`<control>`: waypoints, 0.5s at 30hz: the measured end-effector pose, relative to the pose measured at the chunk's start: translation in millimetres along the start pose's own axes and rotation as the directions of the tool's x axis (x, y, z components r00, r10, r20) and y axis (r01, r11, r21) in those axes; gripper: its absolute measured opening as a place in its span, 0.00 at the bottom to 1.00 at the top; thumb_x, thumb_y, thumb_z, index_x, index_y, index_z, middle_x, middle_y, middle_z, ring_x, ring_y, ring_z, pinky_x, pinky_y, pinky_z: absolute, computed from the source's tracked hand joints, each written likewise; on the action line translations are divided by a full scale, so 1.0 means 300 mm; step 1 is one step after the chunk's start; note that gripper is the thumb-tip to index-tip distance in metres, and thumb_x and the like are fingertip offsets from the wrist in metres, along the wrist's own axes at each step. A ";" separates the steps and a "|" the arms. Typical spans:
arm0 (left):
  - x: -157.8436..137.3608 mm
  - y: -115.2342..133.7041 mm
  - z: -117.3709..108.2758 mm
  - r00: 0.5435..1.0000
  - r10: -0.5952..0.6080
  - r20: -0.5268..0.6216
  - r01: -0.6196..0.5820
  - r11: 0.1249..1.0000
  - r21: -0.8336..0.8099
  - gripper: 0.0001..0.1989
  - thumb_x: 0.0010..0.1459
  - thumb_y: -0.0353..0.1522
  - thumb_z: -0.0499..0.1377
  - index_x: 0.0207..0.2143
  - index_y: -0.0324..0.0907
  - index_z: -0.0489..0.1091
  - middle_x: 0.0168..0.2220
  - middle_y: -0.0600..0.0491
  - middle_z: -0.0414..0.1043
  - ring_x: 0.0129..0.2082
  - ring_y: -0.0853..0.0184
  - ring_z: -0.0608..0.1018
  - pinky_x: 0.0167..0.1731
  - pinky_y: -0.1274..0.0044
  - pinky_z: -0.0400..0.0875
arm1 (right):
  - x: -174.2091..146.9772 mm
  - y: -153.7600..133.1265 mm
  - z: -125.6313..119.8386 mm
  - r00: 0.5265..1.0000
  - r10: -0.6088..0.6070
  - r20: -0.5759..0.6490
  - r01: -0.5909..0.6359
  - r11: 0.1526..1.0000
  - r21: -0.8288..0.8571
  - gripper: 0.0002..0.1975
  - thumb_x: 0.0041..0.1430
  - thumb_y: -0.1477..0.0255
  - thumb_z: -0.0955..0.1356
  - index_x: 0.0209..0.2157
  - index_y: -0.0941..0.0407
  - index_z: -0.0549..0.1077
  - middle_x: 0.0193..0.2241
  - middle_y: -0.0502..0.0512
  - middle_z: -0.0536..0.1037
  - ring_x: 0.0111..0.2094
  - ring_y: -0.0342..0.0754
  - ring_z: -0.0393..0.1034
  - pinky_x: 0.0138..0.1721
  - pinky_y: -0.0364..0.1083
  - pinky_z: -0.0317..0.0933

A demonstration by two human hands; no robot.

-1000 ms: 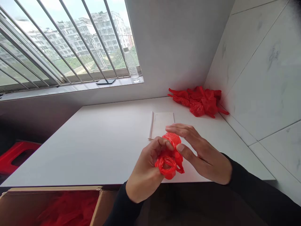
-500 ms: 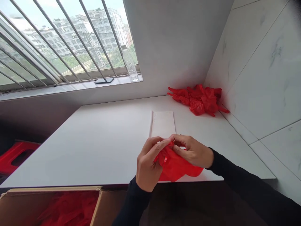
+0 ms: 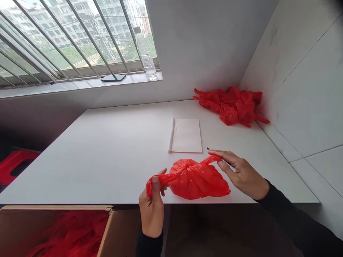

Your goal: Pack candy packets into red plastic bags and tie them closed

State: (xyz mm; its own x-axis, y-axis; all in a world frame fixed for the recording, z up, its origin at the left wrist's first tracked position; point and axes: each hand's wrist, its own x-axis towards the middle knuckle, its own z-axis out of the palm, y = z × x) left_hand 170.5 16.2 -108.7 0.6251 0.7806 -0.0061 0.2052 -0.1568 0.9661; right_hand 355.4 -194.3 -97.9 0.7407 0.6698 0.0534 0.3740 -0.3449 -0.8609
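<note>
A red plastic bag (image 3: 197,182), knotted near its top, rests at the table's front edge. Its two handles stretch out to either side of the knot. My left hand (image 3: 152,203) pinches the left handle between thumb and fingers. Around the tip of the right handle, the thumb and fingers of my right hand (image 3: 238,171) are closed. What the bag contains is hidden. A dark pen (image 3: 227,164) lies partly covered under my right hand. Just behind the bag is a notepad (image 3: 187,137) with a blank-looking page.
More red plastic bags (image 3: 235,107) lie piled in the back right corner of the white table (image 3: 115,153). An open cardboard box (image 3: 107,228) with red plastic inside stands at front left. A bottle (image 3: 146,55) and a phone (image 3: 113,78) sit on the windowsill. A red stool (image 3: 16,164) is at left.
My hands have moved apart, the left one leftward and the right one rightward, drawing out the bag's handles. The knot now shows, and the view has tilted down slightly.
</note>
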 end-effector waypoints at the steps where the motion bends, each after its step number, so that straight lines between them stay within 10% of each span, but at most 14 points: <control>1: -0.005 0.010 0.027 0.999 -0.016 -0.042 0.013 0.997 -0.073 0.24 0.67 0.51 0.51 0.51 0.46 0.77 0.46 0.48 0.77 0.40 0.62 0.77 0.44 0.71 0.72 | 0.008 -0.019 0.008 1.000 -0.030 0.000 0.030 0.999 0.026 0.20 0.69 0.63 0.61 0.60 0.47 0.70 0.59 0.53 0.73 0.61 0.54 0.64 0.63 0.57 0.57; 8: -0.075 -0.016 0.229 0.997 0.076 0.012 -0.076 0.997 -0.012 0.27 0.70 0.42 0.49 0.69 0.51 0.54 0.71 0.50 0.51 0.72 0.57 0.52 0.68 0.59 0.53 | 0.024 -0.042 0.170 0.963 -0.059 0.263 0.070 0.997 -0.033 0.28 0.70 0.55 0.60 0.67 0.50 0.62 0.64 0.57 0.67 0.66 0.56 0.58 0.67 0.63 0.53; 15: -0.122 -0.135 0.277 0.986 0.130 0.103 -0.160 0.914 0.373 0.36 0.61 0.34 0.54 0.71 0.51 0.51 0.73 0.57 0.45 0.73 0.57 0.46 0.73 0.61 0.38 | -0.078 0.247 0.275 0.951 -0.196 0.239 0.247 0.947 -0.206 0.32 0.69 0.58 0.58 0.71 0.38 0.47 0.70 0.54 0.55 0.69 0.65 0.49 0.66 0.69 0.52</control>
State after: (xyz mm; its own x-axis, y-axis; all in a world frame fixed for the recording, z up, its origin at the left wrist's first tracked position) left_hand 201.8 -56.4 -169.2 0.7208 0.6868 0.0932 0.3687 -0.4938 0.7875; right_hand 319.8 -181.1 -204.7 0.4979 0.8616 0.0984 0.6516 -0.2968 -0.6981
